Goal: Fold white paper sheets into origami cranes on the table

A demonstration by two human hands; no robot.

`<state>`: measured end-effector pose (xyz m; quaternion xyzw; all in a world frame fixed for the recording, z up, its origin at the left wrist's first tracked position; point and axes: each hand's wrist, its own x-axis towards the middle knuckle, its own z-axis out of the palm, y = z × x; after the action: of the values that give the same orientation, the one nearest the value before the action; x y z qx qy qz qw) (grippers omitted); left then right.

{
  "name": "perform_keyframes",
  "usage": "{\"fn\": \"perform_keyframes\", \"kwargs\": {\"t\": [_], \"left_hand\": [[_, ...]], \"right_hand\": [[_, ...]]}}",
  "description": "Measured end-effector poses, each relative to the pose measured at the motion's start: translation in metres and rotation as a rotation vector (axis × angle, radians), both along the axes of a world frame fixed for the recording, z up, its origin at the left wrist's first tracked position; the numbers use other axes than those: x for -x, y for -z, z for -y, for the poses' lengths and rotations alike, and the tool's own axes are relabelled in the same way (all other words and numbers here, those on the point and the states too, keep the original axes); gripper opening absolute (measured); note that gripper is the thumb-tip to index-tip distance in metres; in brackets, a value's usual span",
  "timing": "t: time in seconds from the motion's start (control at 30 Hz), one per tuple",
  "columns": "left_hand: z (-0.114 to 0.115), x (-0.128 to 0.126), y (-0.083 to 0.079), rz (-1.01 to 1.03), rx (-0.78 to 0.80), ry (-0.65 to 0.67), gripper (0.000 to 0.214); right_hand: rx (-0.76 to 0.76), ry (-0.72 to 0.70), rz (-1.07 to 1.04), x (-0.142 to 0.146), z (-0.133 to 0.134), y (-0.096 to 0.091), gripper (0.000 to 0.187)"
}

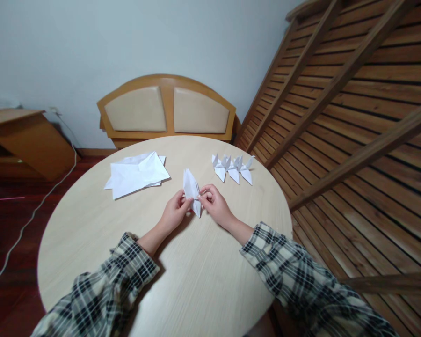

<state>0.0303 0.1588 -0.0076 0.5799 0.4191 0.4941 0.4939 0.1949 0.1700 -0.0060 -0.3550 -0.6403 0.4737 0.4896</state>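
Note:
Between my hands is a partly folded white paper crane (191,184), long and narrow, with its split points facing away from me and one tip toward me. My left hand (177,207) is closed on its left edge, thumb on top. My right hand (214,202) pinches the right edge near the middle with thumb and fingers. The fingers under the paper are partly hidden. Beyond my right hand stand 3 finished white paper cranes (233,169) in a row, set close together.
Loose white paper sheets (136,177) lie overlapping at the left on the round pale table (210,276). A wooden headboard (170,93) stands behind it. Wooden slats (354,140) lean close along the right. A white cable (38,208) runs across the floor at left, by a desk (35,140).

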Motion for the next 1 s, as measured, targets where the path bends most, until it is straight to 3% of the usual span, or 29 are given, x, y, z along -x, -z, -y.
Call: {"fn": "perform_keyframes", "kwargs": {"t": [0.4,1.0], "left_hand": [[0.000,0.002,-0.001,-0.098,-0.010,0.033,0.033],[0.001,0.003,-0.009,-0.007,0.046,0.056,0.032]], "right_hand": [[-0.030,0.074,0.043,-0.002,-0.005,0.000,0.024],[-0.025,0.048,0.034,-0.003,-0.011,0.011,0.027]]}}
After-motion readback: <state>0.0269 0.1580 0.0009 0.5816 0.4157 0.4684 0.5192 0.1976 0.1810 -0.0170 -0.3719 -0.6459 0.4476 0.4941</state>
